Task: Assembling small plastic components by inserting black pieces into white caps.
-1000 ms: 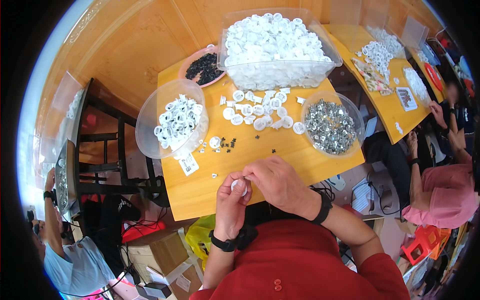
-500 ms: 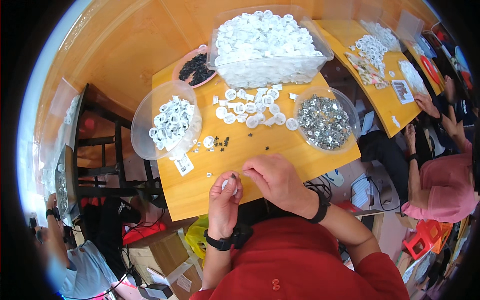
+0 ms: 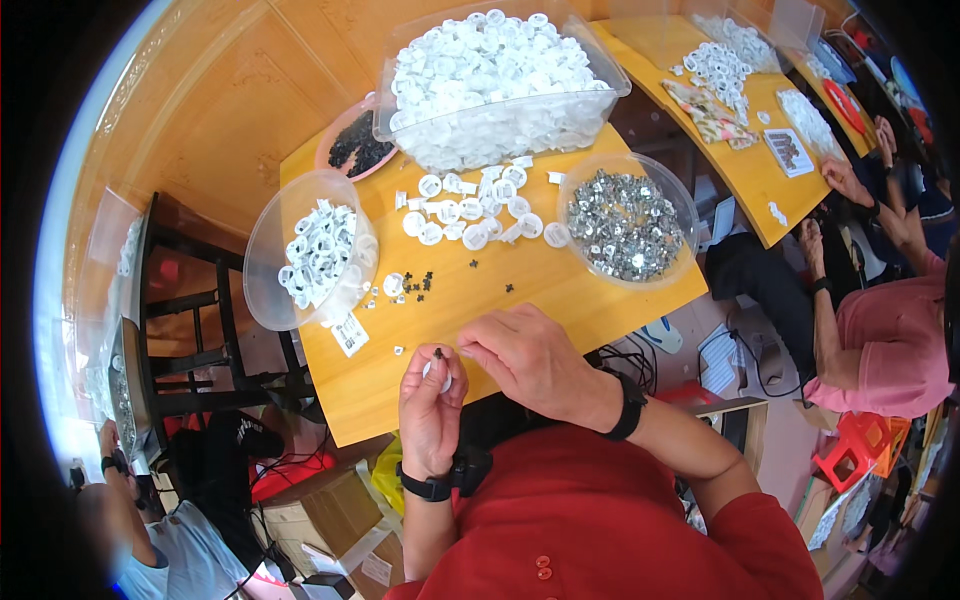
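Observation:
A white round plastic piece point(image 3: 437, 376) is pinched between the thumb and fingers of my left hand point(image 3: 428, 420), near the table's front edge. A small dark part point(image 3: 438, 354) shows at the thumb tip, above the white piece. Close by on the right, my right hand point(image 3: 540, 362) has its thumb and index finger pressed together; anything between them is hidden or too small to make out. Loose white round pieces point(image 3: 471, 208) lie beyond the hands, with small black cross-shaped parts point(image 3: 420, 286) nearer to me.
A clear bin point(image 3: 500, 115) heaped with white pieces stands at the back. A clear bowl point(image 3: 262, 290) of white parts is left, another point(image 3: 688, 235) with shiny metal parts right, and a pink bowl point(image 3: 322, 155) of black parts far left. Other people sit at both sides.
The whole scene has shifted left in the view, its table things slightly upward too. Both hands keep nearly the same pose, the left still holding the white round piece.

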{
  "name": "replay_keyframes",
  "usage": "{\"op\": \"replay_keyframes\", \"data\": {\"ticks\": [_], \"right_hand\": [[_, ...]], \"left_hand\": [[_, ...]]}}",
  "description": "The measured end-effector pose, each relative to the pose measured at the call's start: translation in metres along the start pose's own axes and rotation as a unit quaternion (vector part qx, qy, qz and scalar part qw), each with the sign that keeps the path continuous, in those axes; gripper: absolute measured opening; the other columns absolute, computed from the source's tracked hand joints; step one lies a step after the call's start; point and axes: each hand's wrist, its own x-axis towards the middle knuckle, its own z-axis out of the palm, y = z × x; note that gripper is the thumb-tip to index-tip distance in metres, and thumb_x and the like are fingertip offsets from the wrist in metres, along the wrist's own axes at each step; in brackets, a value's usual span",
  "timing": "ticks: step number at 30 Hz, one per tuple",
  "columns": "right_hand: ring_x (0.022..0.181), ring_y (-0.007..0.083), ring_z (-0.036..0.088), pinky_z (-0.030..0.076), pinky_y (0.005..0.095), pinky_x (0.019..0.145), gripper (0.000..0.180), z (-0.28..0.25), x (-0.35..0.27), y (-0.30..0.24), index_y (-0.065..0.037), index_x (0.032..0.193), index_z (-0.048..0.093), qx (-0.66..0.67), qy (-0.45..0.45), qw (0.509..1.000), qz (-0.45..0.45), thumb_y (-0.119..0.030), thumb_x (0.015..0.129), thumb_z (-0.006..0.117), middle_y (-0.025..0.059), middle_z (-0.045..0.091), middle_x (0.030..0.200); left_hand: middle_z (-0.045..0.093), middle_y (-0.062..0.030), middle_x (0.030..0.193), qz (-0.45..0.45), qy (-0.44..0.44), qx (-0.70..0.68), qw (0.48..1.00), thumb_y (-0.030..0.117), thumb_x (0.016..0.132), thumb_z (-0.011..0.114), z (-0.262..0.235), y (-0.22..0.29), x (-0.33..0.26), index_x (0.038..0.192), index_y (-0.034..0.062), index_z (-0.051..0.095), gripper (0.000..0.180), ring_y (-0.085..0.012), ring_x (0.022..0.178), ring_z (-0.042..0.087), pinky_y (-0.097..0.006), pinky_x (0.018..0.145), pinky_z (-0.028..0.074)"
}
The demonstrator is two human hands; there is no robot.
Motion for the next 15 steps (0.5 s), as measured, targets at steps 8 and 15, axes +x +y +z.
{"op": "replay_keyframes", "data": {"ticks": [8, 15], "right_hand": [[0.065, 0.029, 0.057, 0.042, 0.0383, 0.062, 0.007, 0.0012, 0.0006, -0.0006, -0.007, 0.085, 0.055, 0.003, -0.004, 1.0, -0.006, -0.009, 0.081, 0.06, 0.0089, 0.059, 0.072], [0.066, 0.0304, 0.059, 0.043, 0.04, 0.059, 0.008, 0.0011, 0.0032, -0.0002, -0.007, 0.086, 0.055, 0.028, -0.016, 0.999, 0.012, -0.009, 0.081, 0.06, 0.0096, 0.06, 0.072]], "left_hand": [[0.046, -0.0006, 0.071, 0.0, -0.011, -0.003, 1.0, 0.02, 0.093, 0.053, 0.0038, 0.0021, -0.0009, 0.093, 0.0067, 0.051, 0.013, -0.0091, 0.059, 0.038, -0.021, 0.055, 0.031], [0.048, -0.0013, 0.072, 0.0, 0.008, 0.014, 1.0, 0.018, 0.093, 0.048, 0.0026, 0.0021, -0.0019, 0.09, 0.0068, 0.051, 0.012, -0.0085, 0.059, 0.04, -0.021, 0.053, 0.032]]}}
